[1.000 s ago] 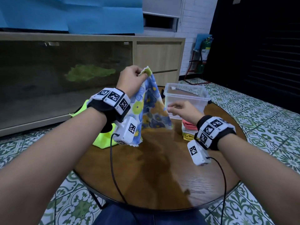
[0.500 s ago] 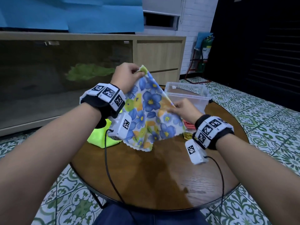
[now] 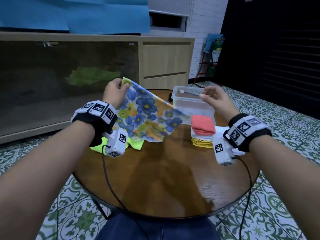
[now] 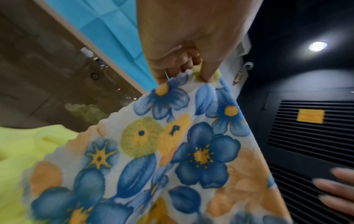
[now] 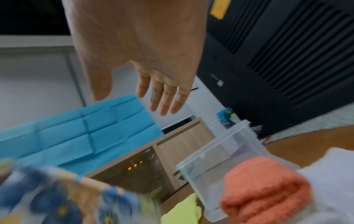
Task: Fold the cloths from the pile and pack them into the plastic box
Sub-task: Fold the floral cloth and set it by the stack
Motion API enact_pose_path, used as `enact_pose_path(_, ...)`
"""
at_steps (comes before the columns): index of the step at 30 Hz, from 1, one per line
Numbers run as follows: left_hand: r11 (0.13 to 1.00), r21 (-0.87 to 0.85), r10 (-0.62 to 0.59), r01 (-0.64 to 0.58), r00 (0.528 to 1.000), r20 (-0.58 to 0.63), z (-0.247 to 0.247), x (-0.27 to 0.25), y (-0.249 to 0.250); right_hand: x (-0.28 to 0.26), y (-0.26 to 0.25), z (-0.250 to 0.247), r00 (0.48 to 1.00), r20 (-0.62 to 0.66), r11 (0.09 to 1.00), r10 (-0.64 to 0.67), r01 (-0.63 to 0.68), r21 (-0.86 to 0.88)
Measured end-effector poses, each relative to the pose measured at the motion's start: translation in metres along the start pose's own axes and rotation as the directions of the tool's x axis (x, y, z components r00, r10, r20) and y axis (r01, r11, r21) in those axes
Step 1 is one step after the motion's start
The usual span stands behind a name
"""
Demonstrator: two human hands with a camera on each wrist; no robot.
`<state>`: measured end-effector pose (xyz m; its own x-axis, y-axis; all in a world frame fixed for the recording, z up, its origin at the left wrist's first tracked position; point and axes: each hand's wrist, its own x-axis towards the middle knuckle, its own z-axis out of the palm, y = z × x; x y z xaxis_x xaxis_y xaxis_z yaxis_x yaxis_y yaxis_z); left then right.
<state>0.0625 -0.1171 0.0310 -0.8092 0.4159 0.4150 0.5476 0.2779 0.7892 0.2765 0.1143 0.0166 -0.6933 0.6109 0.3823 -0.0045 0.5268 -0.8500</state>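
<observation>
The blue-flowered cloth [image 3: 147,115] hangs spread from one corner, pinched in the left hand [image 3: 113,94] grip. The right hand [image 3: 216,99], holding the cloth half a second ago, now hovers apart, fingers relaxed and empty.

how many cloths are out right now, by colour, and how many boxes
floral cloth: 1, in the left hand
neon green cloth: 1, on the table
orange cloth: 1, folded, top of stack
white cloth: 1, folded, mid stack
yellow cloth: 1, folded, bottom of stack
plastic box: 1
total: 5 cloths, 1 box
</observation>
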Motion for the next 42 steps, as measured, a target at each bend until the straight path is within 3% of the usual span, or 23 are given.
enact_pose_path(4,0.987,-0.013,0.159,-0.158,0.985,0.072,0.004,-0.007,0.034,-0.001,-0.017,0.038,0.981,0.192,1.000,0.007,-0.003,-0.023)
enact_pose_path(9,0.875,0.279,0.353,-0.396,0.916,0.191,0.013,-0.015,0.062,-0.007,-0.050,0.083,0.930,0.364,0.984,-0.044,-0.022,0.175)
enact_pose_path(11,0.845,0.324,0.378,-0.425,0.904,0.198,0.017,-0.017,0.064,-0.010,-0.056,0.091,0.914,0.400,0.995,-0.065,0.028,0.099)
enact_pose_path(14,0.872,0.290,0.373,-0.393,0.919,0.127,0.015,-0.012,0.059,-0.009,-0.040,0.090,0.908,0.418,0.974,-0.020,0.112,-0.198)
enact_pose_path(17,0.935,0.182,0.306,-0.303,0.952,0.014,0.007,-0.001,0.045,-0.012,-0.013,0.071,0.912,0.398,0.934,0.098,0.054,-0.353)
enact_pose_path(22,0.971,0.077,0.233,-0.226,0.968,-0.094,-0.001,0.007,0.039,-0.022,0.007,0.042,0.941,0.305,0.962,0.150,-0.068,-0.263)
enact_pose_path(26,0.956,0.136,0.267,-0.260,0.963,-0.036,0.010,0.002,0.052,-0.025,-0.013,0.059,0.943,0.320,0.994,0.096,-0.077,-0.073)
enact_pose_path(30,0.927,0.169,0.334,-0.334,0.942,0.030,0.020,-0.003,0.065,-0.018,-0.013,0.085,0.920,0.375,0.946,0.111,0.017,-0.322)
enact_pose_path(32,0.933,0.147,0.330,-0.328,0.944,0.010,0.018,-0.001,0.066,-0.018,-0.002,0.086,0.927,0.347,0.932,0.145,-0.009,-0.363)
enact_pose_path(36,0.956,0.108,0.280,-0.274,0.959,-0.042,0.007,0.007,0.055,-0.022,0.014,0.063,0.959,0.191,0.957,0.208,-0.159,-0.244)
enact_pose_path(42,0.987,0.034,0.159,-0.158,0.987,-0.026,0.009,0.003,0.018,-0.009,0.026,0.025,0.992,-0.047,0.984,0.117,-0.123,-0.130)
